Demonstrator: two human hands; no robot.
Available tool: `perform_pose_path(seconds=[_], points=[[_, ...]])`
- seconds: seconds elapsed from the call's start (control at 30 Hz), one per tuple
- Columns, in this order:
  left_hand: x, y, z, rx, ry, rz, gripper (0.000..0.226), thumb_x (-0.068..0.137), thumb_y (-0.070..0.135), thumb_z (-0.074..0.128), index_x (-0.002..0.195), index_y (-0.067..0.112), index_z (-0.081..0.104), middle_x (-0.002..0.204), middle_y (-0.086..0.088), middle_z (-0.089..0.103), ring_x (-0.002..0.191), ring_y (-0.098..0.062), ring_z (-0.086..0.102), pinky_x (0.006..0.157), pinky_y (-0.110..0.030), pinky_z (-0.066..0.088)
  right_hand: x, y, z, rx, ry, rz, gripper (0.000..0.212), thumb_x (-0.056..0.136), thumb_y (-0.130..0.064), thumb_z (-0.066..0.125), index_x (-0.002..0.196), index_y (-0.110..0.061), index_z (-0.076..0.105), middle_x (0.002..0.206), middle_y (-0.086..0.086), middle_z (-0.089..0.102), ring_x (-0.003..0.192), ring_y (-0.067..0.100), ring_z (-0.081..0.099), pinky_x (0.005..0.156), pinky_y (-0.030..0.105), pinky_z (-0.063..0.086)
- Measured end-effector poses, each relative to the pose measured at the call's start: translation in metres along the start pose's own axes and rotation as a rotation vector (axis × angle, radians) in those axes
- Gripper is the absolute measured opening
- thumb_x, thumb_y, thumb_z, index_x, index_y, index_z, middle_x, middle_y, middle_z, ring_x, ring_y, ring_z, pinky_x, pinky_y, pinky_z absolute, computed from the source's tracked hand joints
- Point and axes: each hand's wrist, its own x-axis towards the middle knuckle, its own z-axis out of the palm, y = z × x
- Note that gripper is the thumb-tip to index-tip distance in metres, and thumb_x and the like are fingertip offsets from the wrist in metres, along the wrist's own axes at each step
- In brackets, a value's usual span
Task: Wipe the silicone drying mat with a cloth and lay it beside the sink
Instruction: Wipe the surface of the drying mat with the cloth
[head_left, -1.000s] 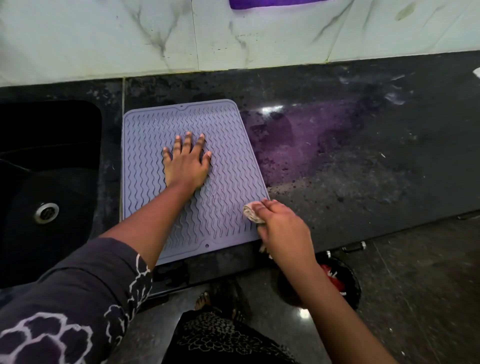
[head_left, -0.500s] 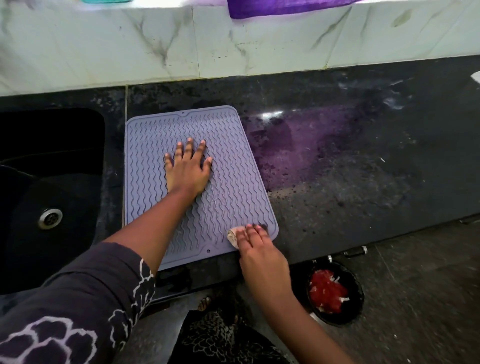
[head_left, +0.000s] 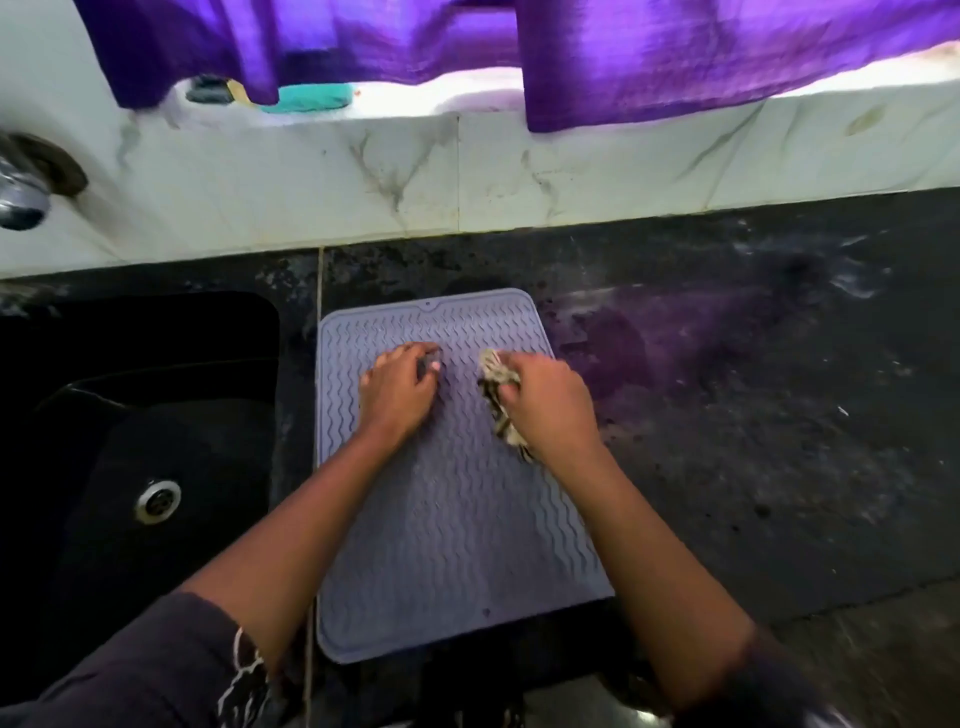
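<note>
Two hands worked on the silicone drying mat (head_left: 457, 499) in the single head view, both set on its far half. That mat, pale lilac with wavy ridges, lay flat on the dark stone bench (head_left: 753, 415), its long left edge running just beside the sink (head_left: 140, 415) and its near edge reaching the front of the bench. Pressed knuckles-up on the mat, the left hand (head_left: 397, 387) had its fingers curled under and drawn together, holding nothing that could be seen. Just to its right, apart from it, the right hand (head_left: 545, 397) was closed around the cloth (head_left: 501, 395), a crumpled pale rag with dark markings that stuck out beyond the fingers and trailed back under the palm onto the mat. Sunk into the bench, the black sink held no dishes; only its metal drain (head_left: 157, 500) showed on the bottom, and whether any water stood in it could not be told. Above the sink at the left edge, part of a metal tap (head_left: 23, 195) jutted from the marbled white tile wall (head_left: 467, 171). Along the top, a purple curtain (head_left: 675, 52) hung over the ledge, with a teal object (head_left: 311, 97) half hidden beneath it.
</note>
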Motion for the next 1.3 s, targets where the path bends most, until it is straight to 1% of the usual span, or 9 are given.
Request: perform_pose_path(seconds=[0.13, 0.2, 0.23, 0.3, 0.33, 0.4, 0.73, 1.13, 1.3], points=[[0.034, -0.024, -0.004, 0.203, -0.041, 0.052, 0.040, 0.093, 0.029, 0.048, 0.131, 0.022, 0.050, 0.140, -0.006, 0.047, 0.128, -0.028, 0.040, 0.105, -0.044, 0.025, 0.087, -0.020, 0.032, 0.082, 0.047, -0.061, 0.032, 0.086, -0.021, 0.052, 0.116, -0.017, 0.062, 0.102, 0.014, 0.069, 0.092, 0.034, 0.062, 0.070, 0.036, 0.048], [0.045, -0.032, -0.002, 0.250, -0.061, 0.069, 0.045, 0.095, 0.033, 0.043, 0.138, 0.021, 0.043, 0.148, -0.006, 0.039, 0.135, -0.027, 0.033, 0.109, -0.046, 0.021, 0.117, -0.022, 0.051, 0.059, 0.016, -0.087, 0.037, 0.087, -0.024, 0.051, 0.122, -0.014, 0.058, 0.111, 0.016, 0.066, 0.098, 0.036, 0.061, 0.074, 0.039, 0.049], [0.048, -0.035, -0.001, 0.270, -0.069, 0.079, 0.047, 0.097, 0.035, 0.039, 0.141, 0.021, 0.039, 0.150, -0.007, 0.035, 0.138, -0.027, 0.029, 0.111, -0.046, 0.018, 0.128, -0.020, 0.062, 0.010, -0.038, -0.095, 0.041, 0.089, -0.027, 0.049, 0.127, -0.013, 0.052, 0.123, 0.017, 0.060, 0.110, 0.036, 0.056, 0.083, 0.041, 0.047], [0.051, -0.037, 0.004, 0.316, -0.082, 0.090, 0.050, 0.098, 0.037, 0.032, 0.146, 0.023, 0.030, 0.154, -0.005, 0.028, 0.142, -0.024, 0.020, 0.114, -0.048, 0.012, 0.137, -0.011, 0.085, -0.107, -0.164, -0.104, 0.054, 0.092, -0.039, 0.042, 0.141, -0.016, 0.035, 0.149, 0.012, 0.034, 0.137, 0.032, 0.028, 0.107, 0.048, 0.028], [0.050, -0.037, 0.006, 0.332, -0.085, 0.087, 0.051, 0.098, 0.038, 0.029, 0.147, 0.024, 0.027, 0.155, -0.004, 0.025, 0.143, -0.023, 0.017, 0.115, -0.049, 0.010, 0.138, -0.006, 0.095, -0.149, -0.179, -0.104, 0.060, 0.092, -0.046, 0.038, 0.144, -0.018, 0.027, 0.155, 0.009, 0.021, 0.143, 0.029, 0.013, 0.112, 0.050, 0.015], [0.050, -0.036, 0.009, 0.337, -0.089, 0.069, 0.052, 0.098, 0.038, 0.026, 0.148, 0.026, 0.023, 0.157, -0.003, 0.020, 0.145, -0.021, 0.012, 0.116, -0.049, 0.006, 0.137, 0.001, 0.107, -0.189, -0.134, -0.101, 0.066, 0.091, -0.055, 0.032, 0.146, -0.019, 0.020, 0.157, 0.006, 0.011, 0.144, 0.026, 0.001, 0.114, 0.051, 0.004], [0.052, -0.040, 0.014, 0.346, -0.083, 0.063, 0.054, 0.097, 0.041, 0.024, 0.149, 0.029, 0.017, 0.158, -0.001, 0.016, 0.146, -0.020, 0.009, 0.115, -0.048, 0.001, 0.122, -0.007, 0.107, -0.163, -0.010, -0.095, 0.051, 0.094, -0.028, 0.039, 0.142, -0.014, 0.030, 0.150, 0.010, 0.032, 0.141, 0.027, 0.021, 0.111, 0.042, 0.025], [0.053, -0.041, 0.014, 0.368, -0.085, 0.062, 0.054, 0.097, 0.041, 0.024, 0.149, 0.029, 0.015, 0.159, 0.000, 0.015, 0.146, -0.019, 0.009, 0.115, -0.049, 0.002, 0.105, -0.018, 0.104, -0.199, -0.041, -0.052, 0.050, 0.096, -0.016, 0.037, 0.144, -0.007, 0.025, 0.151, 0.016, 0.027, 0.141, 0.032, 0.018, 0.114, 0.042, 0.024], [0.052, -0.039, 0.013, 0.364, -0.095, 0.059, 0.054, 0.097, 0.041, 0.024, 0.149, 0.030, 0.015, 0.159, 0.001, 0.013, 0.146, -0.019, 0.007, 0.115, -0.050, 0.002, 0.070, -0.014, 0.102, -0.272, -0.053, -0.084, 0.048, 0.096, -0.012, 0.036, 0.142, -0.005, 0.026, 0.148, 0.019, 0.032, 0.137, 0.033, 0.026, 0.110, 0.042, 0.028]])
